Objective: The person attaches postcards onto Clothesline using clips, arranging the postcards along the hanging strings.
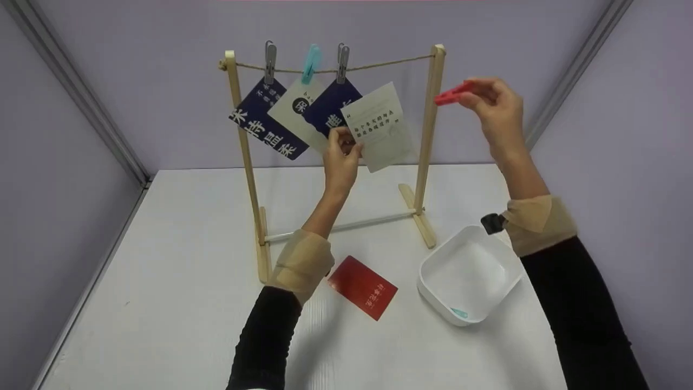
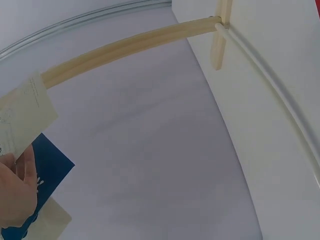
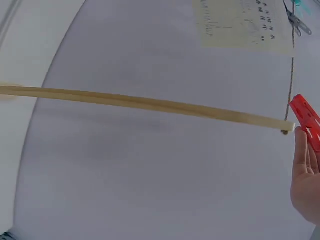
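In the head view my left hand (image 1: 341,165) pinches a pale printed card (image 1: 381,130) by its left edge, below the rope (image 1: 390,63) of a wooden rack. My right hand (image 1: 501,111) holds a red clothespin (image 1: 453,93) between thumb and fingers, just right of the rack's right post (image 1: 430,124). Left of the pale card, a dark blue card (image 1: 331,105), a cream card (image 1: 295,108) and another blue card (image 1: 265,119) hang by a grey clothespin (image 1: 342,64), a turquoise clothespin (image 1: 311,64) and a second grey clothespin (image 1: 270,62).
A red card (image 1: 364,287) lies on the white table (image 1: 178,314) in front of the rack. To its right stands a white basin (image 1: 471,271) with a turquoise clothespin (image 1: 459,313) inside. The rack's lower white bar (image 1: 373,219) crosses behind my left forearm.
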`<act>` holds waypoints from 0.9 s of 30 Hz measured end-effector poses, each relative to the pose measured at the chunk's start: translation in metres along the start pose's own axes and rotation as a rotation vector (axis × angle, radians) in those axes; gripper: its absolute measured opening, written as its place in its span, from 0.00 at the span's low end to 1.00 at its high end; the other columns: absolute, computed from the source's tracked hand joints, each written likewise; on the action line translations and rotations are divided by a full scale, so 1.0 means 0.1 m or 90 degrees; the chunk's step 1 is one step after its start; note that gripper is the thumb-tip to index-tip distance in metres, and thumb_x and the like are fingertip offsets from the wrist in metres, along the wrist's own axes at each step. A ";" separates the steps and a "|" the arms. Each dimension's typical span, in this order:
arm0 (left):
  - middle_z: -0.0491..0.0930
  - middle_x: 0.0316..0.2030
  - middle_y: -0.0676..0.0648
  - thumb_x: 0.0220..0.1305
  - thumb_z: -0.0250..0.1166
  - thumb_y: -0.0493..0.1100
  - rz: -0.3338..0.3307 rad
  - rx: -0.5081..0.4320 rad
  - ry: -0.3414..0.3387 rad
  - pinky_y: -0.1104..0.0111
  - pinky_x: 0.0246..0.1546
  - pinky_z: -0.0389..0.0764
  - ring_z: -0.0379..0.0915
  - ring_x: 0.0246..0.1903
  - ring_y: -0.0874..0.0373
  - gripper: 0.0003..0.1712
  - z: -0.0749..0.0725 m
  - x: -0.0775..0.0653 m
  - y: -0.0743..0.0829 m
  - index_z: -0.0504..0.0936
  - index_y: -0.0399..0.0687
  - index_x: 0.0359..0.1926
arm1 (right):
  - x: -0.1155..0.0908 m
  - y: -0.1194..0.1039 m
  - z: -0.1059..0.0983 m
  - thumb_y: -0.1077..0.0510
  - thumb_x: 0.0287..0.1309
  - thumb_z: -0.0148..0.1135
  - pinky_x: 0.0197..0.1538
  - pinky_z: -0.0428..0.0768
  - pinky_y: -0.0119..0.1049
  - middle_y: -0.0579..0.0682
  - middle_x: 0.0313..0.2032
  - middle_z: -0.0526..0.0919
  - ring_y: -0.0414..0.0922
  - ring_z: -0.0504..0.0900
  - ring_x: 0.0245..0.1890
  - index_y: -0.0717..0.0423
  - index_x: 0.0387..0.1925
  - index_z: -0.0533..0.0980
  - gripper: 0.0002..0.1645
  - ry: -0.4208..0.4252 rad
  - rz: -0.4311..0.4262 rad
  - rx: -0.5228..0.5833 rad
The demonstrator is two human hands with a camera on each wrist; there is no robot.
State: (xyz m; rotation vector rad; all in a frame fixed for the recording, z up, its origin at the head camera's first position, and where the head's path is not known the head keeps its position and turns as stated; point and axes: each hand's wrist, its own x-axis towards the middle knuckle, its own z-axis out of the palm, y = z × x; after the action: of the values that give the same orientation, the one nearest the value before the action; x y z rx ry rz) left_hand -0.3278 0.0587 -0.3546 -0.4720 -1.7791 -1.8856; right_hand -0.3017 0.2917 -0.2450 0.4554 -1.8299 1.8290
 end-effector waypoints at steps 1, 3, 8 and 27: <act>0.76 0.36 0.41 0.58 0.58 0.25 0.001 -0.002 0.005 0.70 0.32 0.77 0.76 0.32 0.55 0.15 -0.01 0.01 0.00 0.66 0.33 0.45 | 0.07 -0.07 0.07 0.67 0.48 0.65 0.46 0.76 0.32 0.57 0.36 0.80 0.47 0.78 0.38 0.67 0.39 0.77 0.14 -0.010 0.001 -0.016; 0.76 0.36 0.41 0.58 0.58 0.25 0.003 -0.010 0.011 0.70 0.32 0.77 0.75 0.31 0.55 0.15 -0.01 0.02 0.00 0.66 0.33 0.45 | 0.20 -0.17 0.20 0.64 0.49 0.65 0.45 0.75 0.30 0.55 0.36 0.81 0.46 0.77 0.38 0.64 0.40 0.77 0.14 -0.034 -0.005 -0.088; 0.76 0.38 0.41 0.59 0.57 0.25 -0.019 -0.041 0.020 0.68 0.35 0.79 0.76 0.34 0.54 0.14 -0.01 0.05 0.01 0.66 0.34 0.46 | 0.48 -0.35 0.52 0.58 0.52 0.63 0.39 0.72 0.30 0.50 0.37 0.81 0.43 0.75 0.37 0.60 0.44 0.77 0.17 -0.088 -0.031 -0.256; 0.74 0.37 0.41 0.60 0.57 0.26 -0.049 -0.055 0.038 0.60 0.36 0.79 0.75 0.35 0.53 0.15 0.02 0.10 0.05 0.64 0.34 0.46 | 0.71 -0.41 1.01 0.52 0.58 0.59 0.43 0.70 0.26 0.47 0.43 0.81 0.37 0.70 0.38 0.56 0.46 0.78 0.17 -0.128 0.002 -0.506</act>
State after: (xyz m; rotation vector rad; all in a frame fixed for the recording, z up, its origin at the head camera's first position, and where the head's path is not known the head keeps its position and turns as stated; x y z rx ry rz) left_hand -0.3334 0.0595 -0.3449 -0.3789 -1.7058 -2.0148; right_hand -0.3477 0.1978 -0.1671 0.3315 -2.4831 0.9375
